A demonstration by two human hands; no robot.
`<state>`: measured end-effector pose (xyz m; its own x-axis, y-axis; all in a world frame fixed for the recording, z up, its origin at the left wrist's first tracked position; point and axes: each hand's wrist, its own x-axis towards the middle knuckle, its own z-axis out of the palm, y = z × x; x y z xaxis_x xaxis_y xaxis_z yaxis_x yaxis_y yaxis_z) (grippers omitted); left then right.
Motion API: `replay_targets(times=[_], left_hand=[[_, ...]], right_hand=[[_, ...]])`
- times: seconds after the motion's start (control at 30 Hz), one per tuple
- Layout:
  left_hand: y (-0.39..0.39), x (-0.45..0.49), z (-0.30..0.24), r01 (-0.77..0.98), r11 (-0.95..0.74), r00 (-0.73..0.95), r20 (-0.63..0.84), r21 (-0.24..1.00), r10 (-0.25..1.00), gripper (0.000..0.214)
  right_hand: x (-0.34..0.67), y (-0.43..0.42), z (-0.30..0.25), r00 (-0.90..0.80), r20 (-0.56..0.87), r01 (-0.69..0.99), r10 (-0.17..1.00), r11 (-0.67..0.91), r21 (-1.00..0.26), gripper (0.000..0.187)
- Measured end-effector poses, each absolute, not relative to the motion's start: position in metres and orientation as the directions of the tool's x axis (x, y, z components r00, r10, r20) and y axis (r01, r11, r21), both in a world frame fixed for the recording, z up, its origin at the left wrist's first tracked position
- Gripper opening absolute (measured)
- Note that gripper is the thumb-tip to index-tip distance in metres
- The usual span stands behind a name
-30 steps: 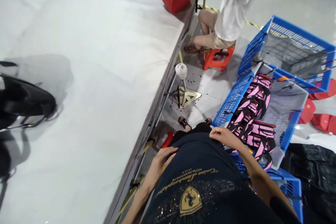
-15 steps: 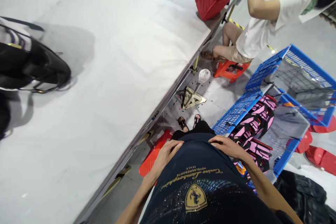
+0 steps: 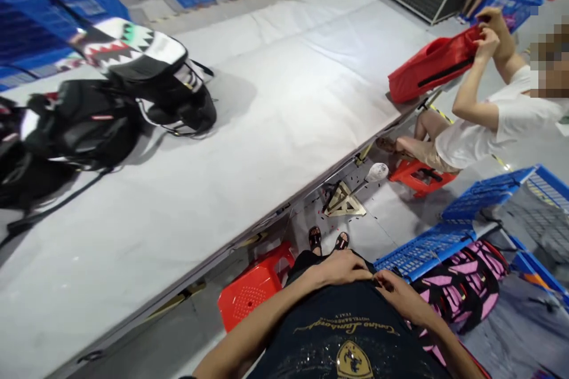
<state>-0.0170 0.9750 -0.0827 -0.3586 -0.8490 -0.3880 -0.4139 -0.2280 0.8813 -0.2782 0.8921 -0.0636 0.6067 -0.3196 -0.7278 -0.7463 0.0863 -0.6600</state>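
My left hand [image 3: 342, 267] and my right hand [image 3: 398, 295] meet at waist height, in front of the dark T-shirt [image 3: 335, 314] with gold lettering. Their fingertips almost touch and are pressed together; something tiny may sit between them, too small to name. Both hands lie close against the shirt's lower front. To the left stretches a long table [image 3: 249, 154] under a white cover. On it stands a black-and-white backpack [image 3: 164, 77] with a toothed-mouth print, beside a black backpack [image 3: 95, 124].
A red stool [image 3: 251, 287] stands by the table edge. To my right, a blue crate [image 3: 418, 249] holds pink-and-black bags [image 3: 462, 278]. A co-worker in a white shirt [image 3: 515, 118] handles a red bag [image 3: 431, 68] at the table. A metal-footed stand [image 3: 345, 201] is on the floor.
My hands have come together from opposite sides of the shirt front. The view has tilted up and swung left, bringing more backpacks, the far table end and crates behind it into sight.
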Motion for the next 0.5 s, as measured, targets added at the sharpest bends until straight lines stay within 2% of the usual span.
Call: replay_targets(times=[0.2, 0.37, 0.5], left_hand=[[0.956, -0.035, -0.099, -0.523, -0.150, -0.492, -0.441, 0.839, -0.751, 0.060], [0.942, -0.045, -0.102, -0.561, -0.127, -0.565, -0.491, 0.818, -0.663, 0.091], [0.935, -0.048, -0.102, -0.558, -0.116, -0.617, -0.504, 0.822, -0.604, 0.106]], right_hand=[[-0.284, 0.884, -0.074, 0.614, -0.739, -0.722, -0.278, 0.180, -0.668, 0.055], [-0.305, 0.879, -0.090, 0.642, -0.732, -0.690, -0.227, 0.244, -0.681, 0.055], [-0.307, 0.880, -0.102, 0.608, -0.763, -0.714, -0.220, 0.271, -0.646, 0.059]])
